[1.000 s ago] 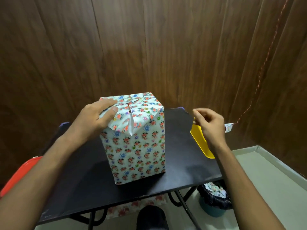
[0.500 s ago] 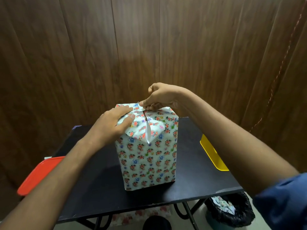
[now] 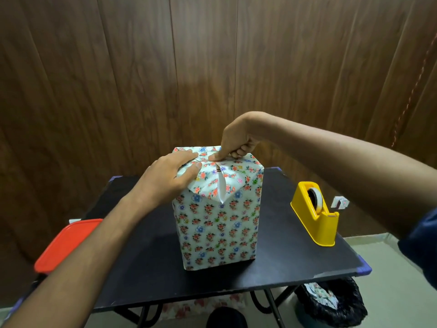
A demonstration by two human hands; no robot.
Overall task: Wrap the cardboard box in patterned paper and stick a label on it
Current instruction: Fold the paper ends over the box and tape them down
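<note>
While the left hand (image 3: 170, 176) lies flat on the floral-wrapped box (image 3: 220, 218), holding its folds, the right hand (image 3: 234, 143), fingers curled, presses the seam with one fingertip. Rub firmly along it.

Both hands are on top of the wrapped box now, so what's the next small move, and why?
Probably rub the right hand's pressing finger along the seam on top of the floral-paper-wrapped box, towards the near edge. The left hand lies flat, pinning the folded flaps, and a white paper flap edge just below the top stands open, so the closure looks unfinished.
</note>
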